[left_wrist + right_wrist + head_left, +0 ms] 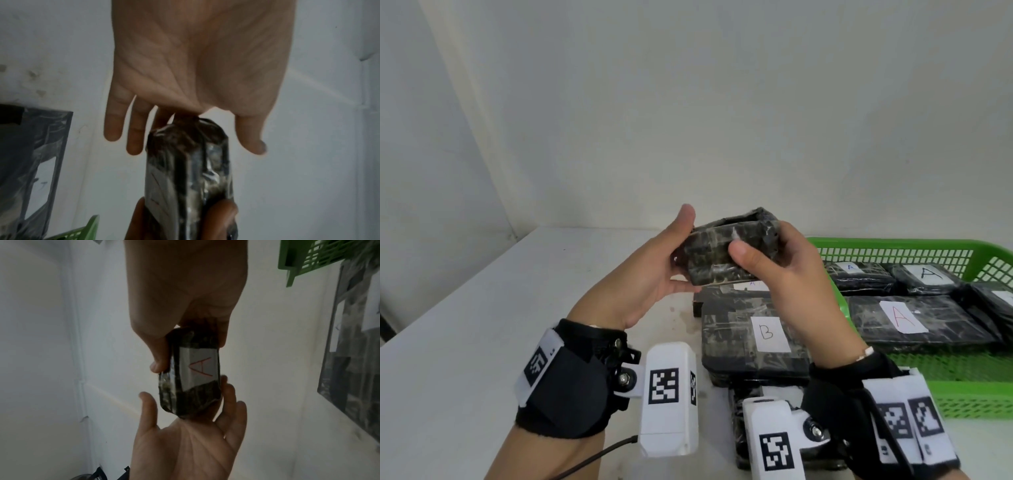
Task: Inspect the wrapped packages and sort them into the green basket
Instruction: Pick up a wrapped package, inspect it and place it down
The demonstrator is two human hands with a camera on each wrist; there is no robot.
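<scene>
White tabletop (465, 342) meets a bare pale wall, and over it both hands lift one small package (732, 246) clear of the surface. It is a stubby block with rounded corners, wrapped in black plastic under glossy, wrinkled clear film. On its far face, seen from the right wrist, sits a white paper label (197, 366) with a red "A".

At one end, the right hand (787, 274) pinches the package, thumb on the near side and fingers behind. The left hand (654, 274) cups the other end loosely: fingers mostly straight and spread beneath, thumb up beside the top edge.

Just below, flat rectangular packages lie stacked on the table; the top one (753, 335) carries a white label marked "B". They have the same dark, crinkled, shiny wrap.

To the right stands the green basket (893, 245), shallow plastic with lattice walls. Inside, several flat packages lie side by side, their labels reading "A", one (914, 318) in red.

Black wrist straps hold white boxy units with square black-and-white markers.
</scene>
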